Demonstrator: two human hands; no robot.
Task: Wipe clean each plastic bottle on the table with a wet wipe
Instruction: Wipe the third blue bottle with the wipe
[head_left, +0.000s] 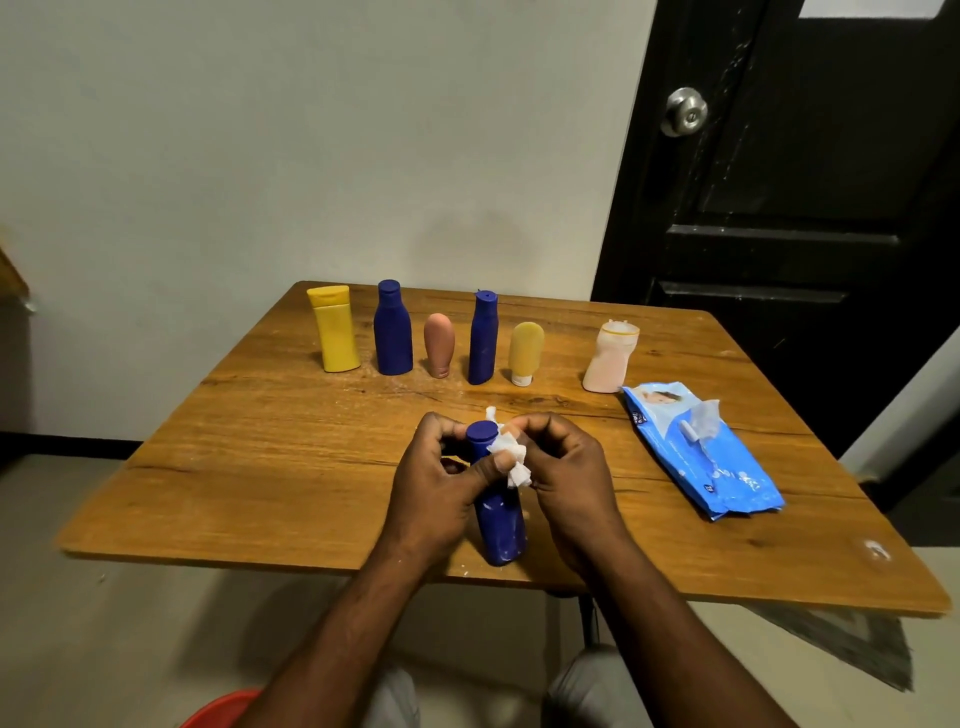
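Observation:
A blue plastic bottle (501, 525) stands near the table's front edge. My left hand (436, 483) grips its neck and upper body. My right hand (563, 467) pinches a crumpled white wet wipe (511, 457) against the bottle just below its cap. Along the back of the wooden table (291, 457) stand a yellow bottle (335, 330), a blue bottle (393, 330), a pink tube (439, 344), a second blue bottle (483, 338), a pale yellow tube (524, 353) and a pinkish-white bottle (609, 358).
A blue wet-wipe pack (701, 452) lies at the right of the table, its flap lifted. A black door (805, 182) with a metal knob stands behind on the right. A red object (223, 709) shows on the floor at the lower left.

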